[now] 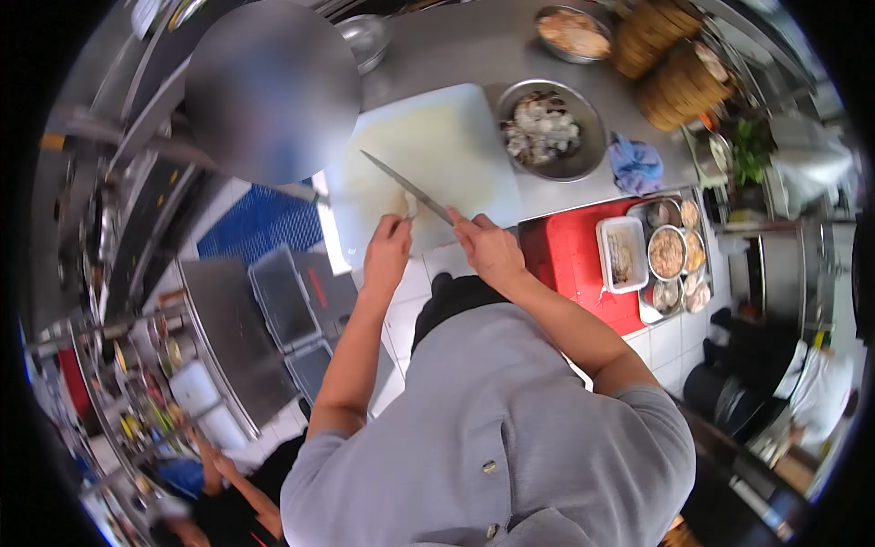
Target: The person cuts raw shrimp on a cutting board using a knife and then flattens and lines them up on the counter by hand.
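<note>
My right hand (489,248) is closed round the handle of a long kitchen knife (401,182), whose blade points up and left over the white cutting board (451,118). My left hand (388,248) is at the board's near edge, its fingers pinched on a small pale piece of food (409,203) beside the blade. What kind of food this is I cannot make out. Just right of the board stands a steel bowl (592,150) of whitish, dark-streaked pieces (544,128) that look like raw seafood.
A blue cloth (635,166) lies right of the bowl. Bamboo steamers (679,87) stand behind it. On the right are a red board (574,246), a white tub (622,255) and several small food bowls (668,251). Co-workers (811,392) are at the lower right and lower left.
</note>
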Demonstrator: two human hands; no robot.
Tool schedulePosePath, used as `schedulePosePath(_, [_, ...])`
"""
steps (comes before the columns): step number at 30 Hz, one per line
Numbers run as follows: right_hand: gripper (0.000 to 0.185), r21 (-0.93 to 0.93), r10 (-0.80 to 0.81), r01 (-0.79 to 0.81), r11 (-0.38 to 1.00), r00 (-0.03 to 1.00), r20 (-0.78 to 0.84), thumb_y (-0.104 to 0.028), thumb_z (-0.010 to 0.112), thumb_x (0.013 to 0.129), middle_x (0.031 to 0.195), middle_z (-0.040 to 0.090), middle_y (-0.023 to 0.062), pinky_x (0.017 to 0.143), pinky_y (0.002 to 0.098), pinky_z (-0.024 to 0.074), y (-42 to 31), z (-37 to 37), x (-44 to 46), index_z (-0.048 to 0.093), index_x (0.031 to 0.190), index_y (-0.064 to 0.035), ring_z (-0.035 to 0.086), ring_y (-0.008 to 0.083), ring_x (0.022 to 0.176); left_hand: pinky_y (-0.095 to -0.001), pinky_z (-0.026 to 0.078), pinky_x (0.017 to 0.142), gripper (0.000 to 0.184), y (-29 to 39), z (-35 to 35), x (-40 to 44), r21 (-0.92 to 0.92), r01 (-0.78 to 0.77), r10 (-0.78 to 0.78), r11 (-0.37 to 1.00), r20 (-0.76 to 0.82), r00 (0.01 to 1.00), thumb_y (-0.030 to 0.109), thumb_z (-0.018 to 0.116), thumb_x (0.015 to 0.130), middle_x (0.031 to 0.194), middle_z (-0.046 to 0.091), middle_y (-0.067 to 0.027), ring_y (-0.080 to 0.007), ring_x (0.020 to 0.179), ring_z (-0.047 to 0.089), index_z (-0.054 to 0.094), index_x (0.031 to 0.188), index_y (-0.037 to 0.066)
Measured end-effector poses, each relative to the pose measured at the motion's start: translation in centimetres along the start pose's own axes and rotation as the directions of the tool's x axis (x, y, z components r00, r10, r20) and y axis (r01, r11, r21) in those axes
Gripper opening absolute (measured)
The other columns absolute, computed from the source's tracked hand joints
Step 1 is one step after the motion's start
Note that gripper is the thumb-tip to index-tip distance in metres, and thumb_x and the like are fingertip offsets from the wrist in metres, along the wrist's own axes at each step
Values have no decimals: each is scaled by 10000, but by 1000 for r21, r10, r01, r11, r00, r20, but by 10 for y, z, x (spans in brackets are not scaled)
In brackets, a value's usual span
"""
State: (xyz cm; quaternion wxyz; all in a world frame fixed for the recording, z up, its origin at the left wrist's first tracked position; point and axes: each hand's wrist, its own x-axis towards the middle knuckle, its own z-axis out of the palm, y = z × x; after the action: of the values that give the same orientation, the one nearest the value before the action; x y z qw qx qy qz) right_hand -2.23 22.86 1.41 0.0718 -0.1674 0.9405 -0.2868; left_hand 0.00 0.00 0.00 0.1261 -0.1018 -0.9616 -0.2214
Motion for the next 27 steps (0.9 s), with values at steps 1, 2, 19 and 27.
schedulePosePath(1, [510,73,-18,25,997,995,-97,-221,651,984,913,659,131,659,490,566,-9,2,2,533,1480,-247,679,382,727,-393,560,714,75,-6,-17,6,-46,-18,14,999,-79,997,-3,676,904,1074,657,-127,-288,884,699,685,977,9])
schedulePosePath(2, [498,142,-29,58,988,981,-193,-235,644,985,881,652,117,632,480,569,-19,5,3,538,1470,-271,679,376,704,-379,557,665,74,-12,-33,16,-92,-36,22,995,-153,988,-17,696,884,1044,648,-112,-286,834,694,687,955,3])
schedulePosePath(19, [454,340,469,-323,883,589,-658,-92,659,978,934,670,198,750,431,525,139,-141,-148,602,1428,-116,661,347,792,-450,498,979,386,177,132,267,-325,-286,377,902,267,887,191,770,836,1201,661,-103,-346,1121,640,662,1193,88])
schedulePosePath(27, [450,410,592,-428,806,549,-590,-112,656,986,947,672,186,753,416,533,154,-117,-188,601,1432,-126,674,334,827,-577,357,1044,636,195,200,293,331,-478,248,814,546,800,260,825,762,1336,547,-125,-411,1260,513,559,1340,252])
